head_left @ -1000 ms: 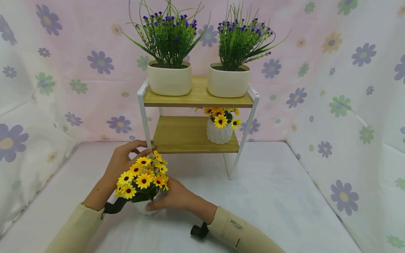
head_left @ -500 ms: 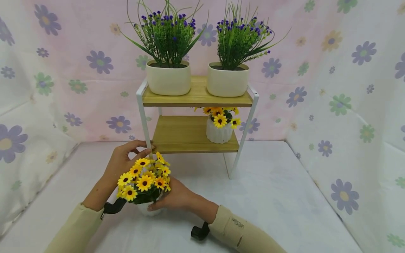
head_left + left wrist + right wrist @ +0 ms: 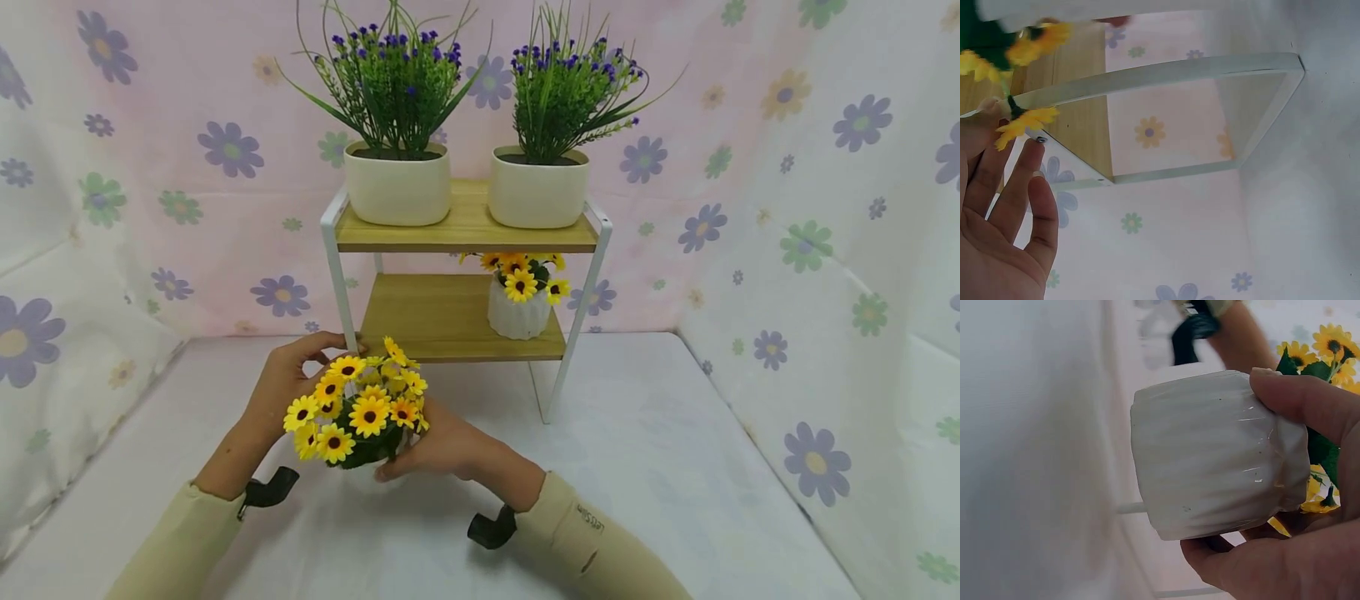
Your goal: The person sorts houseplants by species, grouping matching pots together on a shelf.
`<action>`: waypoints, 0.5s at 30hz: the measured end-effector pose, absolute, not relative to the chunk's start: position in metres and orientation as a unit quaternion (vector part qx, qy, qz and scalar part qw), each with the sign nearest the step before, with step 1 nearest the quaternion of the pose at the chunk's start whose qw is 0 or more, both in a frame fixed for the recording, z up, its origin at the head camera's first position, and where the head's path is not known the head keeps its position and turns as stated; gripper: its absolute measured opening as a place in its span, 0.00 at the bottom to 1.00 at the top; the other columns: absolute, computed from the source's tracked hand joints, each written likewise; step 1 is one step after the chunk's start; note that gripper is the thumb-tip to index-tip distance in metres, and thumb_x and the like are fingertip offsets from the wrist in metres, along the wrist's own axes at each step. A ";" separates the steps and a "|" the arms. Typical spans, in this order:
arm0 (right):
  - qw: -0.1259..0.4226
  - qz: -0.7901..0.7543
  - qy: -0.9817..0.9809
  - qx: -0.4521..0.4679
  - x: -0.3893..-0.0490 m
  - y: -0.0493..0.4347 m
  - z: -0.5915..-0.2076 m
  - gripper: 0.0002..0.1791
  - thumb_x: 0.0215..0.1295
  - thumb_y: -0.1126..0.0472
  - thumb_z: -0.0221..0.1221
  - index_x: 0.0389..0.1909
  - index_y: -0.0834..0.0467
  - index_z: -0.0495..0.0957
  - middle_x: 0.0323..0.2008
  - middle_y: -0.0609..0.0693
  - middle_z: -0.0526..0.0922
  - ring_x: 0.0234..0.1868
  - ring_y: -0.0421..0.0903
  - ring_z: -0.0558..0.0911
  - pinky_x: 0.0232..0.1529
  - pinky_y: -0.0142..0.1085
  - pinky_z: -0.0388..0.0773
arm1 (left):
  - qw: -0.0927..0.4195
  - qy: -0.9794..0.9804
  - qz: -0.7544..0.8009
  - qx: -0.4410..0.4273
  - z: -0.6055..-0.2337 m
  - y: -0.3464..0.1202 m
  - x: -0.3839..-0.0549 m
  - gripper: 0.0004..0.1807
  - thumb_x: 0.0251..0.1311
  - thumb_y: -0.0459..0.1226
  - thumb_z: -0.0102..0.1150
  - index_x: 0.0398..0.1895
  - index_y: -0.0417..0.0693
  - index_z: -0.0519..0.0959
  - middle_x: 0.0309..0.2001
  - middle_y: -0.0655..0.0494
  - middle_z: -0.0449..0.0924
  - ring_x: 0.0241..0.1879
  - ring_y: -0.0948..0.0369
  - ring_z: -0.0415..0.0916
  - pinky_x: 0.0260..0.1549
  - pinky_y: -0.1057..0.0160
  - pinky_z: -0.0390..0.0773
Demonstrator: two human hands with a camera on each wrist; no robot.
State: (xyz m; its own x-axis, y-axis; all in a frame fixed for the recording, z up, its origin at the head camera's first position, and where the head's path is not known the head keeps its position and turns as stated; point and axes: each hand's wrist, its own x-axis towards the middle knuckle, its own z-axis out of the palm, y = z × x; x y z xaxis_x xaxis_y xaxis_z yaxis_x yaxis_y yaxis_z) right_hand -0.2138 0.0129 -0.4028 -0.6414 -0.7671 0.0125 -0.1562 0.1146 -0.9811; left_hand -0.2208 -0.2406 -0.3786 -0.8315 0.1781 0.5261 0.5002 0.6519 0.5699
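Note:
My right hand (image 3: 417, 450) grips a white ribbed pot (image 3: 1210, 456) of yellow sunflowers (image 3: 363, 410) and holds it just above the table, in front of the rack's left leg. In the right wrist view my thumb lies over the pot's top and my fingers (image 3: 1272, 562) wrap under it. My left hand (image 3: 300, 375) is beside the flowers with its fingers straight and relaxed, fingertips by the white leg (image 3: 341, 287) of the two-tier wooden rack (image 3: 435, 321). It holds nothing.
A matching sunflower pot (image 3: 519, 310) stands on the right of the lower shelf; the shelf's left half is bare. Two cream pots of purple flowers (image 3: 397, 192) (image 3: 538, 196) fill the top shelf. Flowered cloth walls close in the white table (image 3: 645, 467).
The right hand has lifted the sunflower pot and carried it a little right and toward the rack. The left hand has hardly moved.

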 end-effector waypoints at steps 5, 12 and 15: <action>0.246 -0.604 0.678 -0.339 -0.214 0.024 -0.382 0.50 0.53 0.75 0.77 0.73 0.40 0.69 0.66 0.37 0.77 0.66 0.37 0.74 0.77 0.47 0.61 | 0.240 -0.877 -0.351 -0.222 -0.382 -0.245 -0.221 0.27 0.57 0.28 0.78 0.61 0.44 0.83 0.56 0.48 0.87 0.50 0.59 0.81 0.47 0.76 0.77; 0.207 -0.622 0.663 -0.363 -0.214 0.039 -0.360 0.49 0.54 0.76 0.76 0.74 0.47 0.68 0.68 0.44 0.75 0.67 0.42 0.74 0.75 0.43 0.65 | 0.260 -0.870 -0.360 -0.216 -0.384 -0.243 -0.221 0.21 0.61 0.27 0.74 0.57 0.40 0.83 0.49 0.48 0.89 0.44 0.64 0.81 0.49 0.84 0.72; 0.181 -0.628 0.658 -0.374 -0.215 0.045 -0.353 0.47 0.54 0.76 0.75 0.74 0.49 0.69 0.69 0.46 0.75 0.69 0.44 0.73 0.76 0.45 0.65 | 0.261 -0.874 -0.362 -0.194 -0.383 -0.242 -0.221 0.15 0.67 0.27 0.69 0.56 0.38 0.83 0.48 0.46 0.89 0.45 0.55 0.84 0.52 0.83 0.70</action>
State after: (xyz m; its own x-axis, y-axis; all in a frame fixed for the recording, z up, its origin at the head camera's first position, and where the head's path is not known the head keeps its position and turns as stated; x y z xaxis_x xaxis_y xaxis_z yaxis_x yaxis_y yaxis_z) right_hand -0.2153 0.0446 -0.3526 -0.6550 -0.7191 0.2318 -0.2653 -0.0684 -0.9617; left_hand -0.2209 -0.2419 -0.3831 -0.7881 0.1499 0.5970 0.5281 0.6630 0.5306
